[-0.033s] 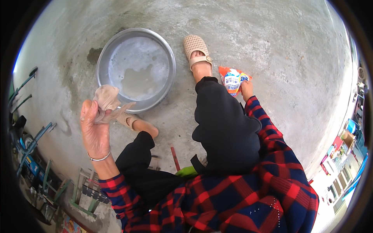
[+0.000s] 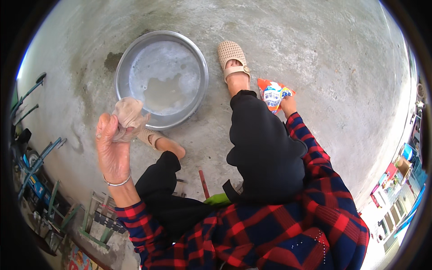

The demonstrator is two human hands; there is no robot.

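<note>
My left hand is raised at the left, its fingers pinched on a bunched, sheer beige cloth. The cloth overlaps the near-left rim of a round metal basin in the picture. Greyish water with patches of whitish suds lies in the basin on the concrete floor. Beyond my right knee, my right hand grips the near edge of an orange, white and blue plastic bag. Its fingertips are partly hidden by the bag.
My feet in beige perforated shoes stand beside the basin. A red stick-like piece shows between my legs. A wooden-framed stool and blue-green metal frames stand at the left. Assorted goods line the far right edge.
The loose end of the cloth, earlier sticking out to the right, now hangs closer in a tighter bunch. The whole view has shifted slightly; my right hand still holds the bag.
</note>
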